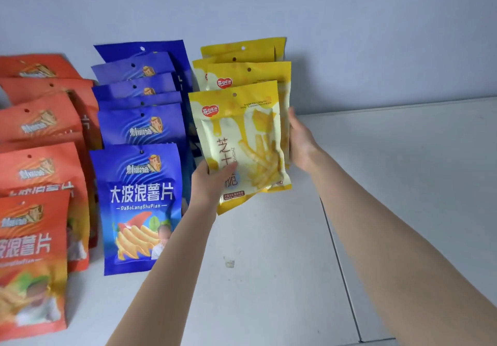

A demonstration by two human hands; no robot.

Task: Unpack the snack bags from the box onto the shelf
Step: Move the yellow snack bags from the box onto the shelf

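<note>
As both reach | left hand (208, 184) pinches yellow bag (239, 136) | right hand (300, 141) touches edge

Views: one, head-worn, wide-angle.
Position: above the shelf (269, 251), at close range.
Facing: forward and down, toward the wall (322, 9) behind the shelf.
Frame centre: left hand (208, 184), right hand (301, 144), yellow snack bag (242, 141) between them.

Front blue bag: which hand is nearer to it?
Left. The left hand grips the yellow bag at its lower-left corner, just beside the front blue bag; the right hand holds that bag's right edge, farther off.
</note>
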